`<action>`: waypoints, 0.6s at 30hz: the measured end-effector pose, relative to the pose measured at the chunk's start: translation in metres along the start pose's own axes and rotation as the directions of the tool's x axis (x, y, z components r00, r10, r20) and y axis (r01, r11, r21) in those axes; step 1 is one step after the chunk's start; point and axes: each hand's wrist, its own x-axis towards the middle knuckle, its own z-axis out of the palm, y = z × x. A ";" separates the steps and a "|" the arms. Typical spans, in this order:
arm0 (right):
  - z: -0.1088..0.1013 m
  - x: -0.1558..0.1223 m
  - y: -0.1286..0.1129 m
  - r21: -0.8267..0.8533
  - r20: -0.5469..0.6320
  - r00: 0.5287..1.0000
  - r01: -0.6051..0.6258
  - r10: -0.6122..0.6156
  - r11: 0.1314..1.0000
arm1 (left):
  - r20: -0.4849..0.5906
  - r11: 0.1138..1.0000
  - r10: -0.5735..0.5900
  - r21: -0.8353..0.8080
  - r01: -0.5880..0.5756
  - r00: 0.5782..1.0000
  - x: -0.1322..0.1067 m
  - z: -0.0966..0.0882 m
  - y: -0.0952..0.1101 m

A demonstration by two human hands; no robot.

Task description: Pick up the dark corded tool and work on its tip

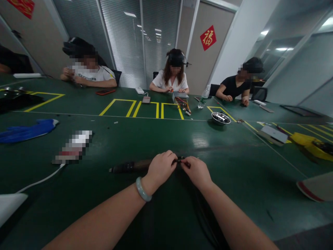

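Observation:
On the green table in front of me lies a long, dark, pen-shaped power tool [130, 167], probably an electric screwdriver, with its narrow tip to the left. My left hand [161, 169] is closed around its right end, the fingers curled over it. From the other side my right hand [197, 170] pinches a small dark connector-like part [179, 160] where the tool ends. Both hands' fingertips almost meet there, so the joint is mostly hidden. A dark cable [201, 211] runs from beneath my right hand toward the table's near edge.
A blue glove [28, 131] and a blurred phone [74, 147] with a white cord lie left. Metal bowl [221, 118], water bottle [204, 96] and wired metal box [180, 96] stand farther off. A pale cup-like object [316, 187] is at right. Several people sit opposite.

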 end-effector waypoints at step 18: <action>0.004 0.003 -0.006 -0.066 -0.014 0.999 0.050 -0.051 0.997 | 0.017 0.999 -0.003 0.035 0.002 1.000 0.004 0.003 0.002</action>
